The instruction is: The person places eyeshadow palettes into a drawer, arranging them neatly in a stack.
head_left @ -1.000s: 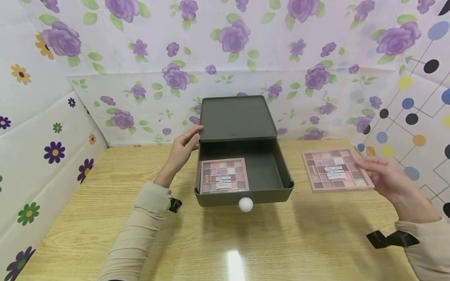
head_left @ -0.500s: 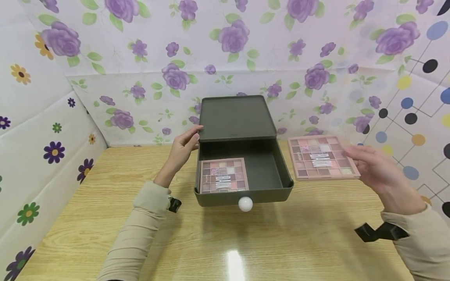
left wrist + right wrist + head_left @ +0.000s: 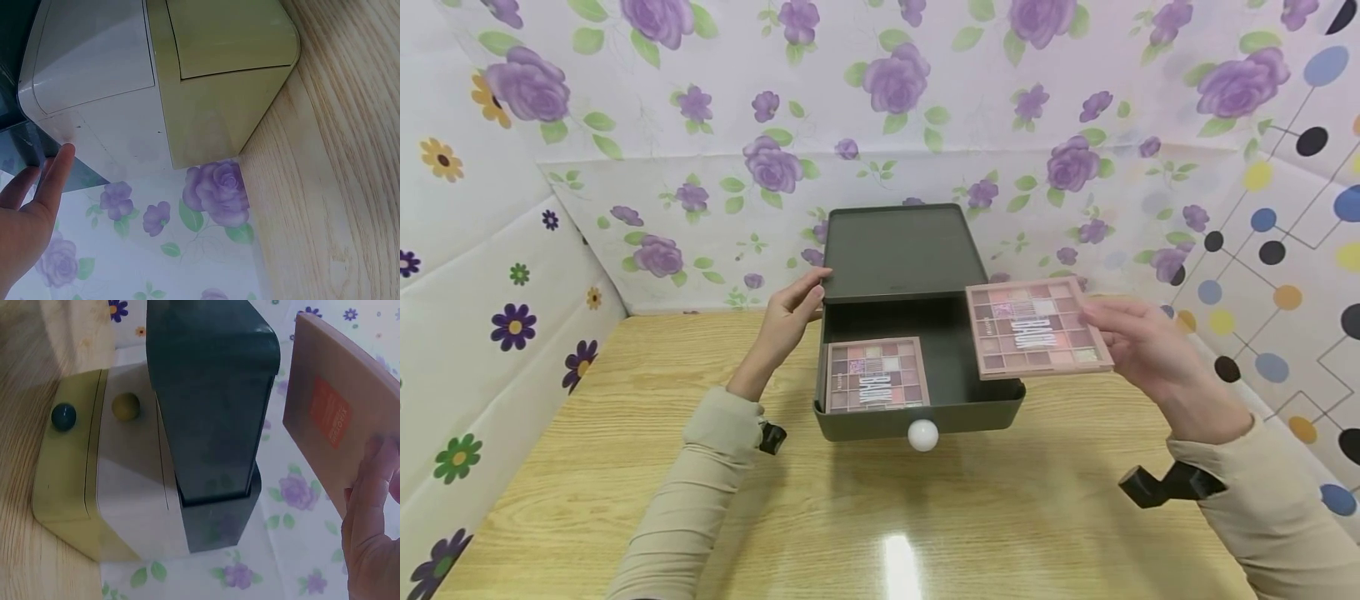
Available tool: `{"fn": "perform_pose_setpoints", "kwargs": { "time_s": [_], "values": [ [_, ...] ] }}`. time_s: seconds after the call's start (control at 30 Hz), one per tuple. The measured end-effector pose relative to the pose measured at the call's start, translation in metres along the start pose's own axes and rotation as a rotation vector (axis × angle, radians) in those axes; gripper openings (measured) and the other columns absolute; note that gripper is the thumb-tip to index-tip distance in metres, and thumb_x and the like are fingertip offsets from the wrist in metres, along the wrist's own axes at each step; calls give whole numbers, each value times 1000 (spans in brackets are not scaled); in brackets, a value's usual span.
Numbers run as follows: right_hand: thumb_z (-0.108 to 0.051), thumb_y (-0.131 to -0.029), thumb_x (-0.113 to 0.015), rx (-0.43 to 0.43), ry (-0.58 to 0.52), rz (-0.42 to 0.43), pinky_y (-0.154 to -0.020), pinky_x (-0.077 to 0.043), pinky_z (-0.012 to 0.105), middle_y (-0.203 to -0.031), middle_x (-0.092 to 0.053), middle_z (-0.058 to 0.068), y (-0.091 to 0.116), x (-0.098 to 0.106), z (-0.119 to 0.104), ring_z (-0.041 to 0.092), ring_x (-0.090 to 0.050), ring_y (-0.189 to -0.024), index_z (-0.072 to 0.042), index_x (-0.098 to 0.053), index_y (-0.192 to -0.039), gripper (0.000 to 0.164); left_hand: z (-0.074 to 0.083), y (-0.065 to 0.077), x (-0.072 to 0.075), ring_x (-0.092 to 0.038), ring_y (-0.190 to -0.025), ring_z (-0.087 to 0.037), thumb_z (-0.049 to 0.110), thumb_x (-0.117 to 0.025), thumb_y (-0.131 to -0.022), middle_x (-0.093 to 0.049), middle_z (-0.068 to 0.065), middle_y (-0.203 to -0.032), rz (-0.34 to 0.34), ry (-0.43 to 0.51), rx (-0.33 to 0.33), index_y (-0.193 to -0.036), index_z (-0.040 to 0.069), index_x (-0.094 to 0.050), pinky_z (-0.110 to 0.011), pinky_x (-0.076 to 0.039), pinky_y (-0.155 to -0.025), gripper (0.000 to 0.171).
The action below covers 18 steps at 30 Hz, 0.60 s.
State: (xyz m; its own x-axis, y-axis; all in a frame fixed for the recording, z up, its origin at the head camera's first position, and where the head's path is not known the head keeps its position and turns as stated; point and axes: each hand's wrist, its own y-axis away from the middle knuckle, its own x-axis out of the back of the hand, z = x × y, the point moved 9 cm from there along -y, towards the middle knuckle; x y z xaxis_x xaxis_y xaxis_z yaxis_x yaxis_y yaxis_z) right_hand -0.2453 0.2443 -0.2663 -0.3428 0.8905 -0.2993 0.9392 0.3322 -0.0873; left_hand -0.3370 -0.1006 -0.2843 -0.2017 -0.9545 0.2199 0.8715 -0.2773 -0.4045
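Observation:
A dark green top drawer (image 3: 973, 419) stands pulled out of a small drawer cabinet (image 3: 902, 250), its white round knob (image 3: 923, 435) facing me. Inside, on the left, lies a pink eyeshadow palette (image 3: 876, 383) with a clear lid. My right hand (image 3: 1157, 367) pinches a matching eyeshadow palette (image 3: 1037, 329) by its right edge, thumb on top, and holds it over the drawer's right side. In the right wrist view, its plain back with an orange label (image 3: 330, 414) shows. The left hand (image 3: 786, 325) rests its straight fingertips against the cabinet's left side.
Under the green tier, the wrist views show a whitish drawer tier (image 3: 128, 462) and a yellow-green one (image 3: 59, 481) on the wooden table (image 3: 662, 467). Flower-patterned cloth (image 3: 700, 125) hangs close behind the cabinet, with further patterned cloth on both sides.
My right hand has carried its palette leftward and slightly up, from beside the cabinet to over the drawer's right side. The left hand and cabinet stay in place.

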Motion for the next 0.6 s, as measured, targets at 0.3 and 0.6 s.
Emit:
{"fn": "perform_pose_setpoints", "kwargs": {
  "time_s": [0.3, 0.6],
  "values": [
    [-3, -93, -50, -24, 7, 66, -71, -52, 25, -90, -68, 6, -14, -23, 11, 15, -64, -80, -7, -73, -90, 24, 0, 0, 0, -45, -115, -30, 6, -41, -96, -38, -17, -139, 2, -17, -6, -129, -7, -46, -33, -49, -84, 35],
    [-6, -90, -56, -104, 145, 51, -71, -52, 25, -88, -67, 4, -28, -51, 25, 13, -63, -80, -11, -72, -85, 18, 0, 0, 1, -49, -104, -22, 5, -41, -96, -39, -17, -138, 5, -10, -6, -129, -6, -46, -25, -50, -81, 35]
  ]
}}
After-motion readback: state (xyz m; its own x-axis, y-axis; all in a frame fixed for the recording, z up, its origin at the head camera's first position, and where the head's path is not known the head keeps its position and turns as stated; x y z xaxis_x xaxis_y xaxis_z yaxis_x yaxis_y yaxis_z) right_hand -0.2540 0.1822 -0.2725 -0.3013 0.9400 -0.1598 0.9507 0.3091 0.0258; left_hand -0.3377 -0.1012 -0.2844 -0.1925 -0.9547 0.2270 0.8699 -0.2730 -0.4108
